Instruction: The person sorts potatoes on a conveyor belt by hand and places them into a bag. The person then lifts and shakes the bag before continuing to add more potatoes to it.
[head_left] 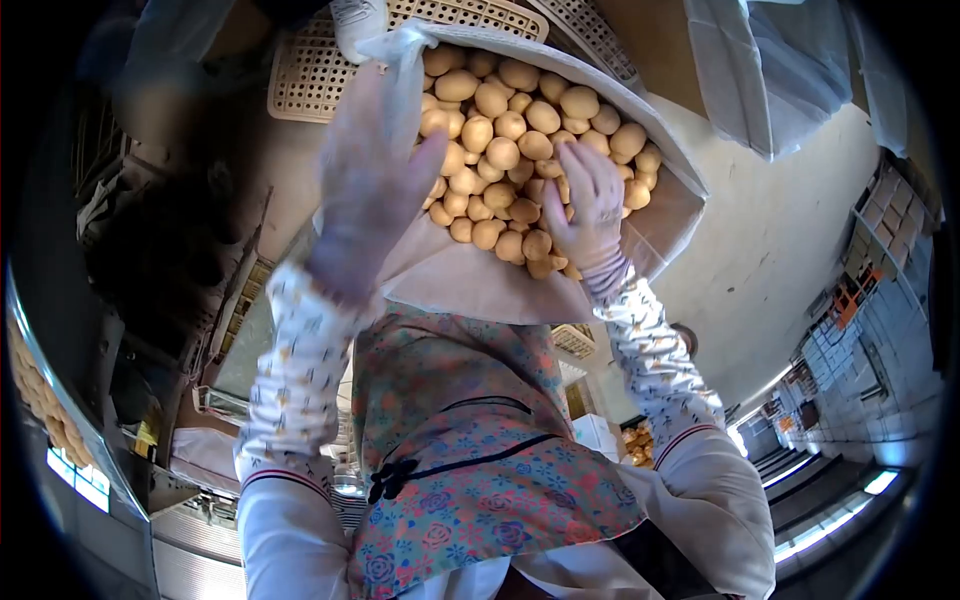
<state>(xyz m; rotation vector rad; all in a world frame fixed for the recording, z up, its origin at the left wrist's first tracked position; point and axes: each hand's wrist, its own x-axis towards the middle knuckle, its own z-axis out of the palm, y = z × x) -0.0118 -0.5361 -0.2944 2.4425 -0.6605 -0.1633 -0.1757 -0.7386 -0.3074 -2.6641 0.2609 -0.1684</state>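
Many small, round, tan pieces, smooth and potato-like, fill a wide white bag with its mouth spread; a bare part of its lining shows at the near side. Over the pile's right part, my right hand rests with fingers bent and thumb apart, touching the pieces. A few of them show between thumb and forefinger. My left hand is smeared by motion at the bag's left rim, its fingers stretched out and the thumb spread away from them. It shows nothing held.
A perforated beige crate lies beyond the bag at upper left, near a white shoe. White plastic sheeting hangs at upper right. More tan pieces lie in a tray at far left. Stacked boxes stand at right.
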